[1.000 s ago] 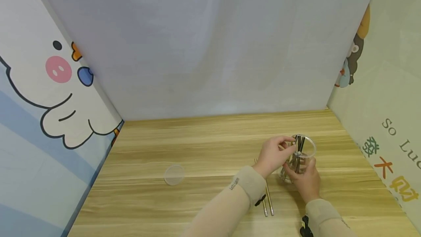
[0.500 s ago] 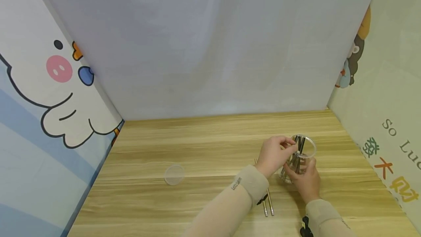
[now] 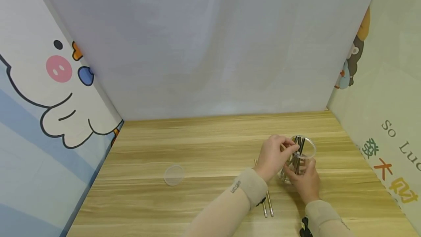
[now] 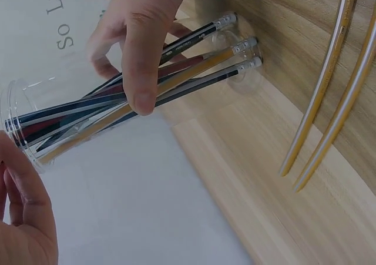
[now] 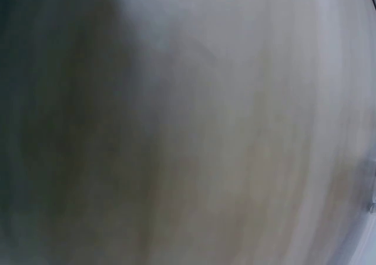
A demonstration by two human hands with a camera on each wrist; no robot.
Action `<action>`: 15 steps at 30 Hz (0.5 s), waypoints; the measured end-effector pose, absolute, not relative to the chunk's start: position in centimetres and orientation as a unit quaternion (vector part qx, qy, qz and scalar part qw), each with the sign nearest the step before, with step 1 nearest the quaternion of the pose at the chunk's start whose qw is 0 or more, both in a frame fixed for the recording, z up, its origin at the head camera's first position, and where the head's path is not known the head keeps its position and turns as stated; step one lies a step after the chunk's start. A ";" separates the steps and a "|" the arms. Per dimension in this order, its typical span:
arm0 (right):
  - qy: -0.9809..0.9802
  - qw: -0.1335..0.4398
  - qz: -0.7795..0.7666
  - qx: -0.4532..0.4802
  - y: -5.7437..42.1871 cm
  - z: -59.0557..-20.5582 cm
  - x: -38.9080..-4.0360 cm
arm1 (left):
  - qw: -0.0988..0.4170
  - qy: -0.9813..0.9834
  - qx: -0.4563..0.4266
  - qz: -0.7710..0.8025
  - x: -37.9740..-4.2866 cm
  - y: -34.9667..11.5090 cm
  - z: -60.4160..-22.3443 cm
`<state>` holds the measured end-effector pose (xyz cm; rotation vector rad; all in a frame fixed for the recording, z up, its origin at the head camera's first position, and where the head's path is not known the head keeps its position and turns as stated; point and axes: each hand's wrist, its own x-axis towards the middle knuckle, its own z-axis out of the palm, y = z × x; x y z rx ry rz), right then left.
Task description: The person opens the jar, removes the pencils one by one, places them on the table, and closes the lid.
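Observation:
A clear round jar (image 3: 308, 154) stands on the right of the table, holding several pencils (image 4: 194, 77) with their white eraser ends at its bottom. My right hand (image 3: 307, 183) grips its side, the thumb lying across the wall in the left wrist view. At the rim my left hand (image 3: 272, 154) has its thumb and index finger together, close to the upper ends of the pencils. Whether it pinches a pencil or only touches the rim cannot be made out. The right wrist view is a blur and shows neither hand.
Two gold-coloured pencils (image 4: 320, 94) lie side by side on the wooden table (image 3: 138, 200), partly under my left forearm in the head view. A clear round disc (image 3: 174, 175) lies left of centre. A pale backdrop (image 3: 210, 46) rises behind the table, with printed walls at both sides.
My left fingertips have shifted slightly to the right along the jar's rim. The right hand, the jar, the loose pencils and the disc have stayed in place.

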<state>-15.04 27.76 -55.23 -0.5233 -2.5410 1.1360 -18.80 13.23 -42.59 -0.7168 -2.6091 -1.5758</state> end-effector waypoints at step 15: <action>-0.879 0.148 0.412 -0.191 27.5 -55.3 -15.1 | 0.160 -0.792 -0.259 -0.529 -19.3 12.4 -41.3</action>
